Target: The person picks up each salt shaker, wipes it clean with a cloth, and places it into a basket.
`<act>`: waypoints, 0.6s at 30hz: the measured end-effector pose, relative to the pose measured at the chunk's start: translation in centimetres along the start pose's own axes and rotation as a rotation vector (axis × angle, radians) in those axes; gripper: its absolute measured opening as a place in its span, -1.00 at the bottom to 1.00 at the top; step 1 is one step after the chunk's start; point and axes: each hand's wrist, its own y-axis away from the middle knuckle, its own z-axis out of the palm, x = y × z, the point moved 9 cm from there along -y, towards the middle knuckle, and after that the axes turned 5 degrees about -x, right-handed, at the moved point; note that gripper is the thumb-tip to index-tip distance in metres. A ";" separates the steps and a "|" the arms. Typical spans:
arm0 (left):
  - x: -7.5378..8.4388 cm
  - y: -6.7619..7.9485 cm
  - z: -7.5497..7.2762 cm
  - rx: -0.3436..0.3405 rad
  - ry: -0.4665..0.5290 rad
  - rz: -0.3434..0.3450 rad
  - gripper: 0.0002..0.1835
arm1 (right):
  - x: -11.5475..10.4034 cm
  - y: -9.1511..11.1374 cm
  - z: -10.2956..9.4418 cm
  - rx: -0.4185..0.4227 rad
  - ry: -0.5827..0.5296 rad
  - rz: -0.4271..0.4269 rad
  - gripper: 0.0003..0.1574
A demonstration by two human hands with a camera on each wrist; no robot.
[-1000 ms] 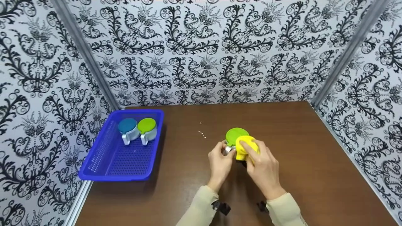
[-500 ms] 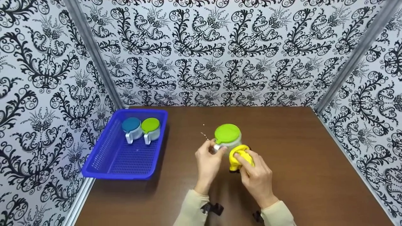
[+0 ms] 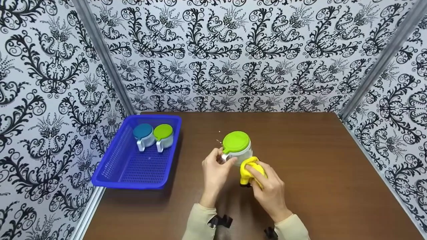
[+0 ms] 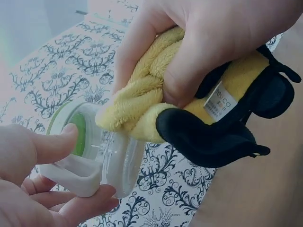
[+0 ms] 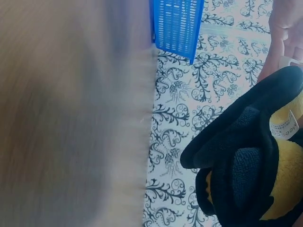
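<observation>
My left hand grips the white handle of a clear seasoning jar with a round green lid. In the left wrist view the jar lies tilted, thumb on top of the handle and fingers beneath. A fluffy yellow cloth with black edging and a white label is bunched in my right hand. Its folds press against the jar's clear side. From the right wrist, mostly the cloth's black edge shows, covering most of the jar.
On the left of the brown table stands a blue perforated basket. Inside are two similar jars, one with a blue lid and one with a green lid. Small white specks lie behind the left hand. Patterned walls surround the table.
Both hands have shifted left with the jar and cloth. The cloth, which overlapped the lid before, is now lower at the jar's near right side, leaving the lid in full view.
</observation>
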 end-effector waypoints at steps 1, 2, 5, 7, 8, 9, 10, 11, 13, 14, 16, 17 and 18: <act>0.0 0.0 -0.1 0.004 -0.005 0.003 -0.62 | 0.0 -0.1 0.0 0.000 -0.013 0.007 -0.31; 0.1 0.1 -0.2 0.005 -0.009 0.005 -0.62 | 0.0 -0.2 0.0 0.001 -0.031 0.014 -0.30; 0.1 0.3 -0.3 -0.002 -0.003 0.015 -0.64 | 0.0 -0.6 -0.3 0.015 -0.093 0.034 -0.25; 0.0 0.5 -0.4 -0.001 -0.004 0.020 -0.64 | 0.1 -1.0 -0.6 0.038 -0.148 0.042 -0.24; 0.0 0.6 -0.5 0.000 -0.006 0.022 -0.64 | 0.0 -1.3 -0.8 0.048 -0.173 0.043 -0.23; 0.0 0.8 -0.6 0.000 -0.008 0.023 -0.63 | 0.0 -1.5 -1.0 0.055 -0.194 0.041 -0.23; 0.0 0.9 -0.6 0.000 -0.014 0.022 -0.63 | -0.1 -1.9 -1.2 0.058 -0.210 0.039 -0.22; -0.1 1.0 -0.7 -0.003 -0.020 0.024 -0.62 | -0.1 -2.2 -1.3 0.060 -0.224 0.035 -0.23; 0.0 1.2 -0.7 -0.013 -0.036 0.030 -0.61 | -0.3 -2.8 -1.7 0.057 -0.231 0.027 -0.23; 0.0 1.3 -0.7 -0.021 -0.041 0.033 -0.60 | -0.4 -3.1 -1.9 0.050 -0.227 0.024 -0.23; 0.1 1.5 -0.7 -0.029 -0.059 0.048 -0.60 | -0.5 -3.7 -2.1 0.031 -0.212 0.022 -0.24; 0.2 1.5 -0.8 -0.030 -0.064 0.059 -0.60 | -0.6 -3.9 -2.1 0.021 -0.205 0.021 -0.24; 0.2 1.6 -0.8 -0.029 -0.068 0.066 -0.59 | -0.6 -4.1 -2.1 0.010 -0.194 0.022 -0.25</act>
